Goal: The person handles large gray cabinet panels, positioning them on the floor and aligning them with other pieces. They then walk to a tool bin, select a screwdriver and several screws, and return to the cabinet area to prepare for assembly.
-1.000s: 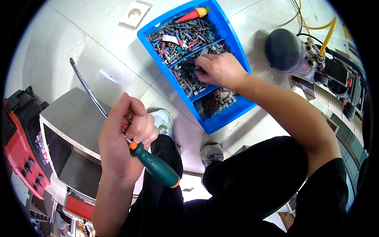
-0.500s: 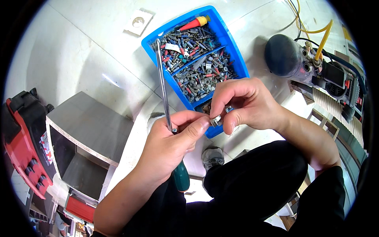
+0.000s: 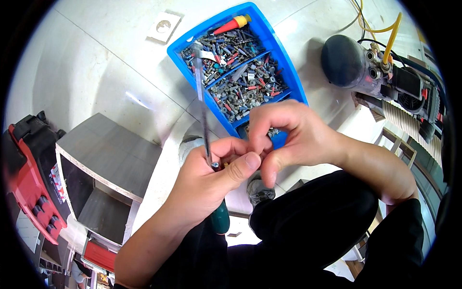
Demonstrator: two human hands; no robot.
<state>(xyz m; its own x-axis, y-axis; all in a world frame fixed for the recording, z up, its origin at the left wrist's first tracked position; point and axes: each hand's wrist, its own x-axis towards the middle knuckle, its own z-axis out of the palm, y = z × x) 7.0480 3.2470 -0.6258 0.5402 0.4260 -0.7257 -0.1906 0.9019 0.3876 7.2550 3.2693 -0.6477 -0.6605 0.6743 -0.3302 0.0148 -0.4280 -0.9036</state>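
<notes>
The fingers of our left hand (image 3: 204, 180) grasp a long, steel-shafted, green-handled screwdriver (image 3: 199, 82), its middle hidden, its shaft crossing our view of a blue plastic compartmented bin (image 3: 284, 62). Our right hand (image 3: 303, 137) meets them; whether it pinches anything, we cannot tell.

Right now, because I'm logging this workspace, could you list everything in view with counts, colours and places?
Screwdriver: one, green and silver, centre
Metal piece: one, silver, by the shaft
Bin: one, blue, floor ahead
Hardware: too many to count, mixed, in bin
Cone: one, red and yellow, bin's far end
Plate: one, white, left of bin
Compressor: one, black, right
Hose: apparently one, yellow, at compressor
Cabinet: one, grey, left
Case: one, red and black, far left
Floor: one, pale, tiled
Clutter: uncounted, mixed, edges
Trousers: one pair, black, bottom
Sleeve: one, black, lower right
Shoes: two, greyish, below bin
Left hand: one, bare, around screwdriver
Right hand: one, bare, beside left; grip hidden
</notes>
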